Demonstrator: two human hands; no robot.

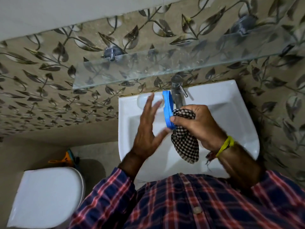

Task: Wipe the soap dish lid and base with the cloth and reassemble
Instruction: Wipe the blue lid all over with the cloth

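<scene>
Closest to my lens is the plaid shirt [189, 204], red and navy, filling the bottom edge; both forearms reach out of it over the white sink [231, 113]; my left hand [148, 128] is spread wide, fingers splayed and blurred, its palm side against the blue soap dish piece [168, 109], which stands on edge above the basin; whether that piece is the lid or the base I cannot tell; my right hand [198, 124] is clenched around a bunched checkered cloth [184, 142], pressing it to the other side of the blue piece, with the cloth's tail hanging down toward the basin; a yellow band [226, 145] circles the right wrist; the steel tap [177, 91] stands just behind the hands; a glass shelf [165, 66] juts from the leaf-patterned wall [49, 80]; a white toilet [46, 195] sits lower left.
</scene>
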